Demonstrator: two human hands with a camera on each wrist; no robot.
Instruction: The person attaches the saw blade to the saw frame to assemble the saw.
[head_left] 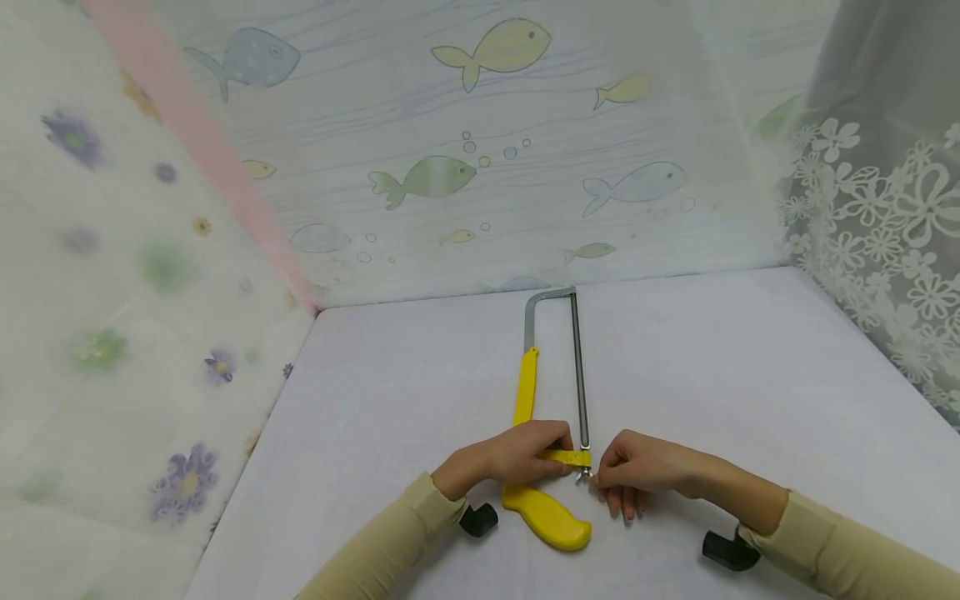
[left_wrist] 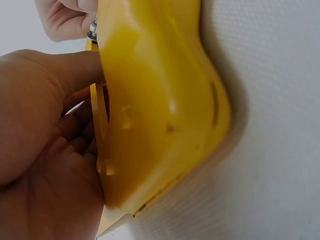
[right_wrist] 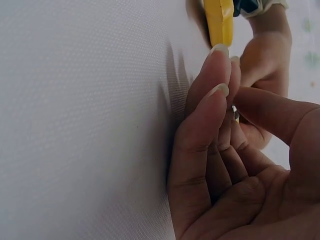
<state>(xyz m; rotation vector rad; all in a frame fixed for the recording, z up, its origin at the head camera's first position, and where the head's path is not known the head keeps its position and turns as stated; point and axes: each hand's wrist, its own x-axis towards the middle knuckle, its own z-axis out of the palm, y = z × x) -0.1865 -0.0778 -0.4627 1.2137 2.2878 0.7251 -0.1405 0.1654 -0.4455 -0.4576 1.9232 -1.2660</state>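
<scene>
My left hand (head_left: 504,457) wraps the hacksaw (head_left: 543,417) frame just above its yellow grip, pinning it to the table (head_left: 750,375); my right hand (head_left: 637,471) pinches the tension nut (head_left: 584,477) beside it. I'd keep the left firm and turn in small fingertip twists.

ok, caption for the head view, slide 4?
Left hand grips a yellow hacksaw lying on the white table; right hand pinches the screw at the blade's handle end.
</scene>
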